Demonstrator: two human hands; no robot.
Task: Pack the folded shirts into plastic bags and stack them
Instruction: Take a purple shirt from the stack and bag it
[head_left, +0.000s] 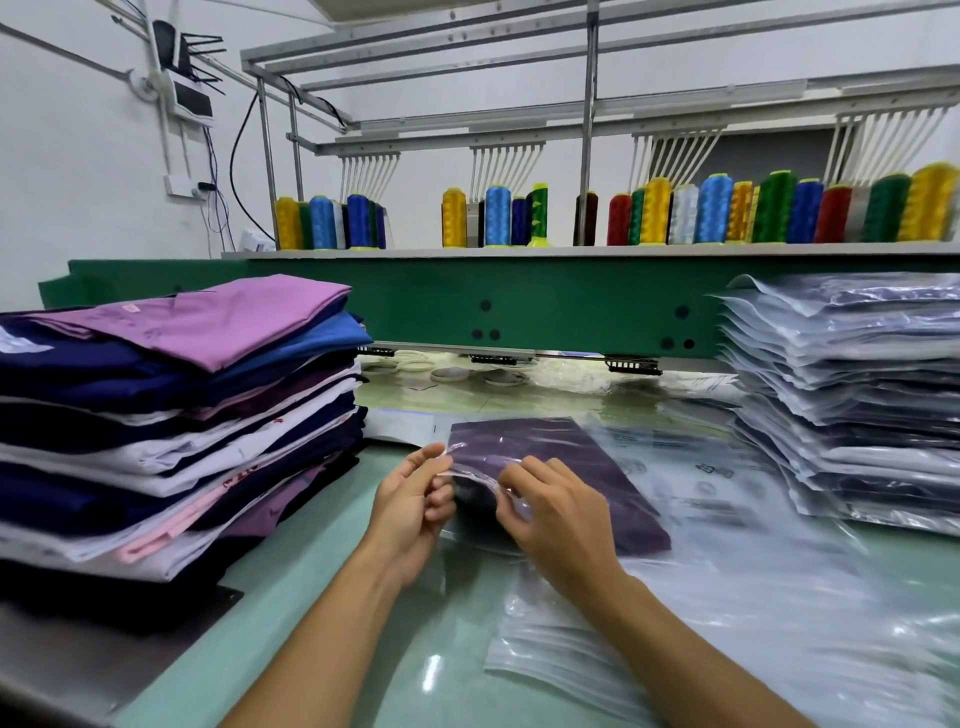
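**Item in hand:** dark purple shirt (582, 467), already slid into a plastic bag (475, 474), laid on the bench (311, 597) just beyond both grips.
**Left grip** (415, 499): clamped on the bag's open edge.
**Right grip** (556, 514): pinched on the same edge, just beside the left; closing is judged under way.
**Done:** bagged stack (857, 415), kept well right of the grips.
**Left:** unbagged shirt pile (182, 415), kept to their left. Spare bags (571, 660) are kept nearer than the right grip.
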